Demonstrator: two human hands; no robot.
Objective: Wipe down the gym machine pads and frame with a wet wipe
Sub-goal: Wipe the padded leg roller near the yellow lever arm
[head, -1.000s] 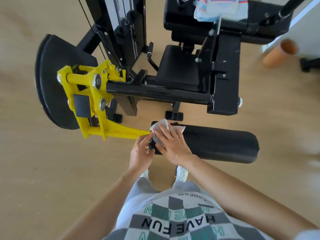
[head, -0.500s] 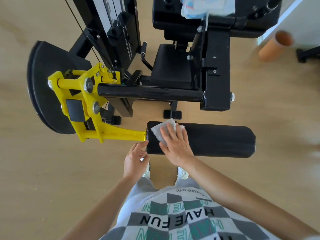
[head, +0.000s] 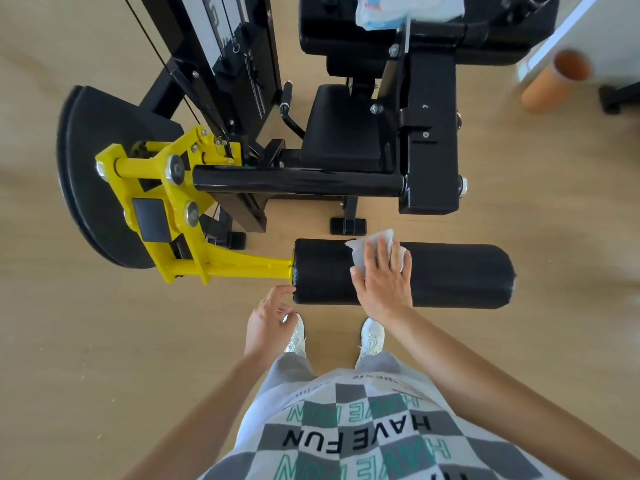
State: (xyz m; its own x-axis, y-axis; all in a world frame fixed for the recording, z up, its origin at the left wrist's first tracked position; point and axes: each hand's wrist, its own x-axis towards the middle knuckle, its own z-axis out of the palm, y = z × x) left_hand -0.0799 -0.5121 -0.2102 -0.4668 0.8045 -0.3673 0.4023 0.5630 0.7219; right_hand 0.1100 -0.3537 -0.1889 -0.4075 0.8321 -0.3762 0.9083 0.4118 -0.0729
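A black roller pad [head: 457,275] lies crosswise in front of me, fixed to a yellow lever arm [head: 242,266] of the black gym machine [head: 429,161]. My right hand [head: 382,277] presses a white wet wipe [head: 362,249] flat on top of the pad, left of its middle, fingers straight. My left hand [head: 270,317] hovers by the pad's left end with loosely curled fingers, a fingertip close to the pad's edge, holding nothing. A second black roller bar [head: 298,181] and a black seat pad [head: 343,129] sit further back.
A pack of wipes [head: 408,8] rests on the upper black pad at the top. A black curved cover [head: 93,174] flanks the yellow bracket at left. An orange tube [head: 554,81] lies on the wooden floor at right. My white shoes [head: 372,337] stand just below the pad.
My right hand has slid the wipe rightward along the roller pad from its left end. My left hand has let go of the pad's end and drawn back a little.
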